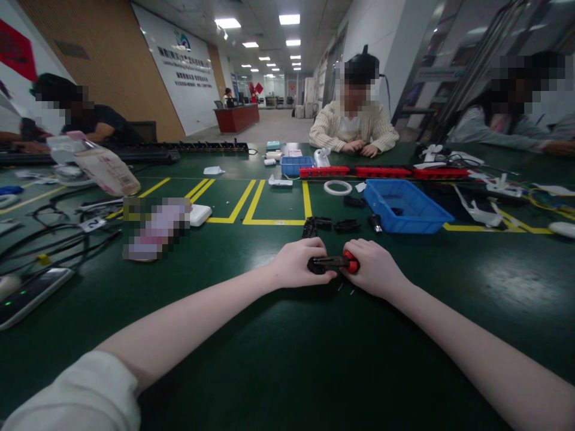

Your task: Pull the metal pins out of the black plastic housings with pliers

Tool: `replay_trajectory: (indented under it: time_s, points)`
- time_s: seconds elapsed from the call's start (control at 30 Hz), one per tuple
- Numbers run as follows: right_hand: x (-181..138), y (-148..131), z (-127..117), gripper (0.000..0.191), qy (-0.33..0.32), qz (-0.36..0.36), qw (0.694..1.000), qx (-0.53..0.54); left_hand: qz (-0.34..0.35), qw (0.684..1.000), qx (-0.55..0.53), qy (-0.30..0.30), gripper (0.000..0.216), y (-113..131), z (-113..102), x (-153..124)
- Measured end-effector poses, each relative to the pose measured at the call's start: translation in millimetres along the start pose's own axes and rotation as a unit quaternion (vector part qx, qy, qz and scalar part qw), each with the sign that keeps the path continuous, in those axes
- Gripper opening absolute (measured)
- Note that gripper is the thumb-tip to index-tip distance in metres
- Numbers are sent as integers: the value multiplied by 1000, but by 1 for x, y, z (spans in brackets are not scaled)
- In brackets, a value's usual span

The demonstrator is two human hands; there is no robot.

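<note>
Gripping red-handled pliers [335,261] in right hand [376,267], pinching black part [317,266] in left hand [297,263]. Showing dark lettering [188,64] on wall sign [182,106], too blurred to read.

We see red-handled pliers [338,261], a black part [316,266] and a blue bin [415,220]; yellow lines [275,222] mark our green tabletop [305,359]; beyond its far edge, a striped cream shirt [329,126].

From way over here I can make out one sleeve [85,392], on the left arm [193,320]: off-white, kinda greyish, plain and loose, bunched in soft folds, stopping well short of the left hand [299,264]. The right forearm [467,338] is bare to where my feed cuts off; right hand [376,269] and left are bare too.
</note>
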State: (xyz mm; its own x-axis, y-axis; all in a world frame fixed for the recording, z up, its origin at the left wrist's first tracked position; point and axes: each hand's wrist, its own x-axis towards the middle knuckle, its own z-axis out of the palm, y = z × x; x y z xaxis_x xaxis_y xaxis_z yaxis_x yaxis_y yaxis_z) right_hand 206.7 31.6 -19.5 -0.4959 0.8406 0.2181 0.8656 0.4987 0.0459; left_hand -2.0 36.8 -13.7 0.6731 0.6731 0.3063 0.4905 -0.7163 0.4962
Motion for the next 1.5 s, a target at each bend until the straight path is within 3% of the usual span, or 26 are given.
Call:
replay_trajectory:
  time_s: [0.57, 1.23, 1.5]
  points:
    - [-1, -5, -4, 28, -25, 12, 1000, 6, 4, 1000, 1, 0, 32, 1, 0, -1]
    - [0, -8, -3, 30, -26, 30, 999, 26, 60, 993, 45, 86, 14, -4, 7, -1]
    - [-1, -8, -6, 31, -36, 39, 998, 26, 67, 991, 81, 84, 17, -7, 9, 0]
